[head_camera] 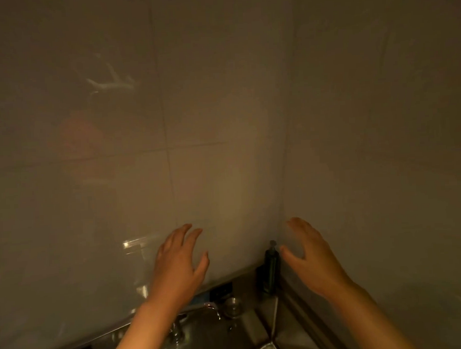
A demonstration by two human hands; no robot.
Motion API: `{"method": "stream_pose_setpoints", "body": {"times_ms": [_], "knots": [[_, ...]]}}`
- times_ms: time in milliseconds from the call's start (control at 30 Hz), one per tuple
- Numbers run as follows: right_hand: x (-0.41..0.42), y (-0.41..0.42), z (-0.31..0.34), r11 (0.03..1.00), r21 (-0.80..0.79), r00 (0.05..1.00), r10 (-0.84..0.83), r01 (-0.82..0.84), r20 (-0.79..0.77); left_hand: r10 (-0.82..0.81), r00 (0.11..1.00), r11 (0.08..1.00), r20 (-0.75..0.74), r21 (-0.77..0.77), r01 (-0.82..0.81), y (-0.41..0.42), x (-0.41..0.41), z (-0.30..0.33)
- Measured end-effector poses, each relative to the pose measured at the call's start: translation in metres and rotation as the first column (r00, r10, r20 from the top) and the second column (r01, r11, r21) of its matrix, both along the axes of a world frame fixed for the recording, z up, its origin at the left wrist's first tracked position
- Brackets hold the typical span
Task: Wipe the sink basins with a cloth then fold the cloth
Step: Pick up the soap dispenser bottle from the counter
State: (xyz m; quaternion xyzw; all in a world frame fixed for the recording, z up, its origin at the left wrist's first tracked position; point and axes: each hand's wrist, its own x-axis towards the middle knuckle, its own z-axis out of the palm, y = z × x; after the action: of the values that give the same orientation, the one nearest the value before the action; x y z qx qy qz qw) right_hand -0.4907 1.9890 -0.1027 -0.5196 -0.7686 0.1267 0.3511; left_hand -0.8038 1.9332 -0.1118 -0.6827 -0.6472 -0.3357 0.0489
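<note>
Both hands, left point(175, 268) and right point(312, 258), hang with fingers released, holding nothing; the sink point(232, 337) lies below the fingers.

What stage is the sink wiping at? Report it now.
Done: nothing that shows. No cloth is in view. In hand: nothing; the left hand and right hand are raised before the wall, fingers spread and empty. Left: wiping the sink, barely in view, then folding the cloth.
</note>
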Motion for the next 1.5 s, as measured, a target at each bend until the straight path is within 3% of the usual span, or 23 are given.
{"method": "stream_pose_setpoints", "body": {"times_ms": [267,500,733,933,1133,1500], "knots": [[0.026,0.112,-0.070,0.975,-0.214,0.997,0.047,-0.060,-0.069,0.056,0.997,0.995,0.046,-0.080,-0.052,0.081,0.033,-0.040],[0.034,0.184,-0.138,0.913,-0.395,0.950,-0.025,-0.106,-0.313,0.026,0.999,0.990,-0.042,-0.136,-0.031,0.153,0.067,-0.085],[0.030,0.243,-0.192,0.881,-0.459,0.959,-0.019,-0.117,-0.282,0.021,1.000,0.978,-0.008,-0.206,-0.022,0.206,0.085,-0.141],[0.012,0.272,-0.226,0.838,-0.531,0.952,-0.045,-0.129,-0.303,0.020,0.996,0.968,-0.091,-0.248,-0.042,0.229,0.093,-0.167],[0.006,0.288,-0.254,0.805,-0.580,0.962,-0.044,-0.127,-0.271,-0.010,0.991,0.960,-0.135,-0.278,-0.028,0.244,0.098,-0.192],[0.009,0.290,-0.281,0.807,-0.575,0.924,-0.108,-0.134,-0.367,0.022,0.996,0.951,-0.091,-0.307,-0.049,0.241,0.100,-0.218]]}}
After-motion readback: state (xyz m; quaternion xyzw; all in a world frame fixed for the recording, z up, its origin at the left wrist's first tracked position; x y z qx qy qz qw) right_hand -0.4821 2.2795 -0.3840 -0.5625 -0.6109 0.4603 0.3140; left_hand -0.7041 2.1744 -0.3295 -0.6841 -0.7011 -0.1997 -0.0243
